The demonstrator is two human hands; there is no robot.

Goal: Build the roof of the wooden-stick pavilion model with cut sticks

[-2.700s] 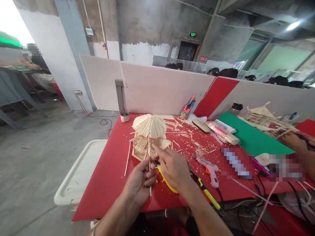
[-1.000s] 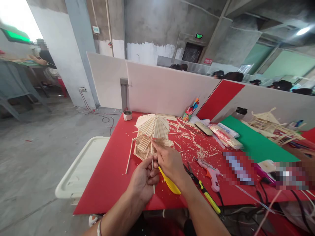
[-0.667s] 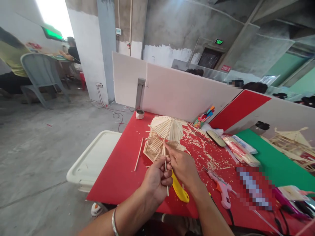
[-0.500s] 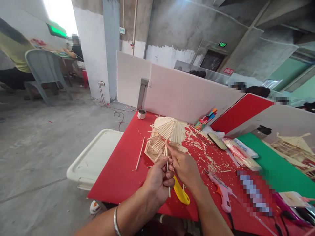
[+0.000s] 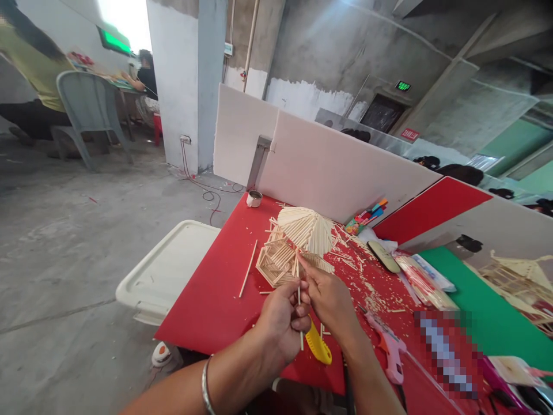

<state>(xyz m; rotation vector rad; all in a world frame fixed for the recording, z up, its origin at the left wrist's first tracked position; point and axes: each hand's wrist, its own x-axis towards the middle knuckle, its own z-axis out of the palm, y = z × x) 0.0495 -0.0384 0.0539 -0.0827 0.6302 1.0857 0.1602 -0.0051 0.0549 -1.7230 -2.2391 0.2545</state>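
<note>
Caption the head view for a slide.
Left hand holding a thin stick, right hand at a stick-built model, red table.

Stick (image 5: 301, 341): I can't tell where its top ends above the left hand (image 5: 279, 320).
Yellow handle (image 5: 319, 349): the hands hide its upper part from me.
Right hand (image 5: 330, 294): I can't see its lower fingers.
Pixelated patch (image 5: 447, 354): blurred beyond naming.
Red sign (image 5: 410, 135): too small to read.
</note>
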